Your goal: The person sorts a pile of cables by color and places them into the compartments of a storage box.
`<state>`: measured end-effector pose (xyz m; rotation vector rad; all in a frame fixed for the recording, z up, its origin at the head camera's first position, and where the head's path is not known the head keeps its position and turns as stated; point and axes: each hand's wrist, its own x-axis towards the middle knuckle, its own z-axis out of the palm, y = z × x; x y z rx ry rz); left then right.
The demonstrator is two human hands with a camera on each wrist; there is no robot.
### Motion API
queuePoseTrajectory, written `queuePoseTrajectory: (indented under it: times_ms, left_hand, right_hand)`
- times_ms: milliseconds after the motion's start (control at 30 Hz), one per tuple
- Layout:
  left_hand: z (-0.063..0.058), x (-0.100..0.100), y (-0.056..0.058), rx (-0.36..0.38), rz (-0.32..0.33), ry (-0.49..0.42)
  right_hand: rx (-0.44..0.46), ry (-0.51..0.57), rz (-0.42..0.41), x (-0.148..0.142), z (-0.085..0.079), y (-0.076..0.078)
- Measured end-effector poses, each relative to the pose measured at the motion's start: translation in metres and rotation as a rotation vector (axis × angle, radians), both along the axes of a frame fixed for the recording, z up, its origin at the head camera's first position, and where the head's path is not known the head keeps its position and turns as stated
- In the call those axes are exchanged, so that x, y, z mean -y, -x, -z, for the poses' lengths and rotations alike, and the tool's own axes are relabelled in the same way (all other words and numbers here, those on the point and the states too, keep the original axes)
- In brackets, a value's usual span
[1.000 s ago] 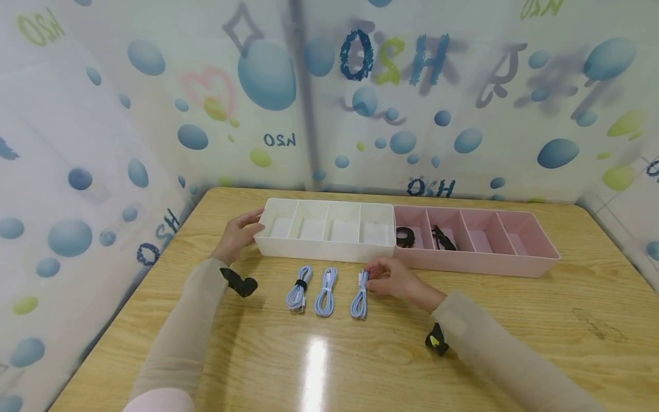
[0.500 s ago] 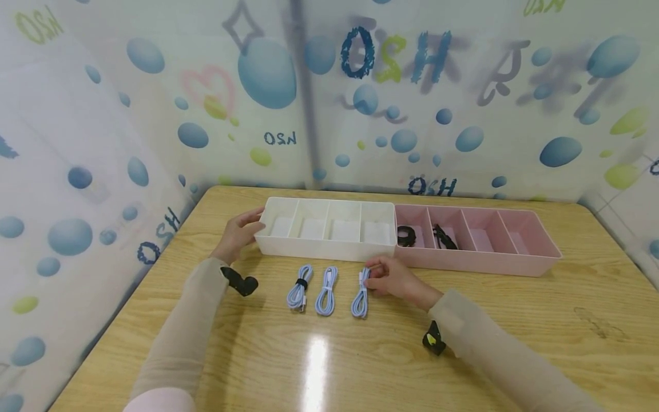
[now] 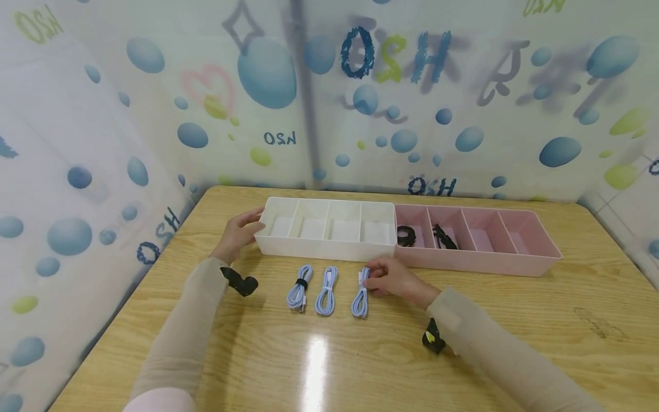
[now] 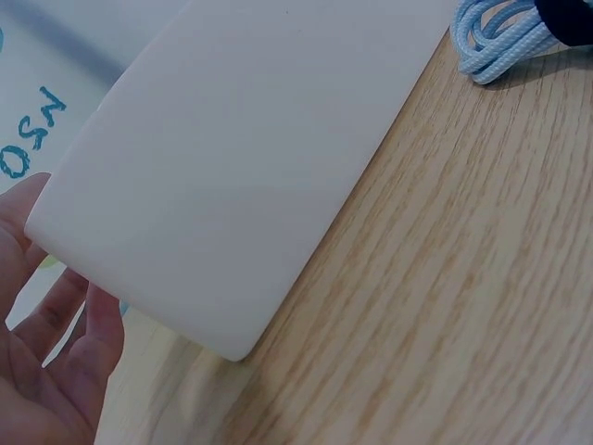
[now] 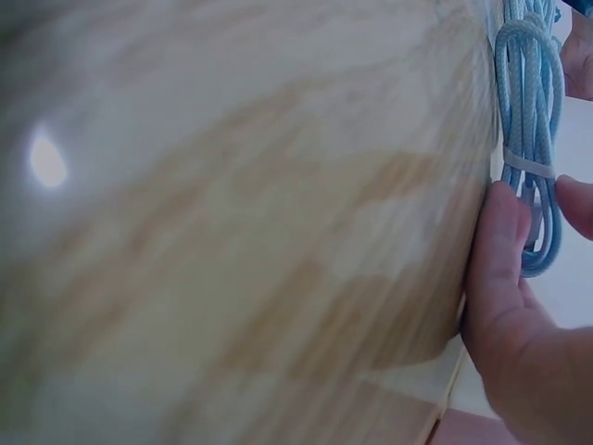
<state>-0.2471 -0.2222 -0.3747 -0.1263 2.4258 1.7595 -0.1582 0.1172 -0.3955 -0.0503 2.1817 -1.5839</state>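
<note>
In the head view my left hand (image 3: 238, 233) rests against the left end of a white divided organizer box (image 3: 324, 249), its fingers lightly touching the end wall and rim. My right hand (image 3: 399, 281) pinches the upper part of the rightmost light-blue braided cable (image 3: 360, 303), a coiled bundle. In the right wrist view that cable (image 5: 528, 111) lies between the thumb and fingers, a pale tie around it. To its left lie a second coiled blue cable (image 3: 325, 300) and a third cable (image 3: 296, 297) with a black strap.
A pink divided box (image 3: 489, 262) stands end to end with the white one. Its two left compartments hold a coiled black cable (image 3: 406, 236) and another black cable bundle (image 3: 444, 237). A patterned curtain (image 3: 329, 114) hangs behind the wooden table (image 3: 257, 355).
My right hand has shifted slightly at the rightmost cable, tilting its top a little to the right. The left hand, both boxes and the other cables stay in place.
</note>
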Motion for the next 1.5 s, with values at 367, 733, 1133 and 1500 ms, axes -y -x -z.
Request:
queuePoseTrajectory:
  times_ms: [367,733,1133,1500]
  left_hand:
    - [-0.001,0.001,-0.002,-0.009,0.007,-0.028]
    - [0.002,0.001,0.000,-0.016,-0.002,-0.024]
    - [0.001,0.002,0.000,-0.020,0.005,-0.028]
    - [0.001,0.002,0.000,-0.017,0.002,-0.026]
  right_hand:
    - [-0.002,0.003,-0.007,0.000,0.000,0.000]
    - [-0.010,0.054,-0.049,-0.001,-0.003,-0.003]
    - [-0.004,0.060,-0.038,-0.001,-0.005,-0.005]
    - [-0.021,0.122,0.007,0.001,-0.008,-0.010]
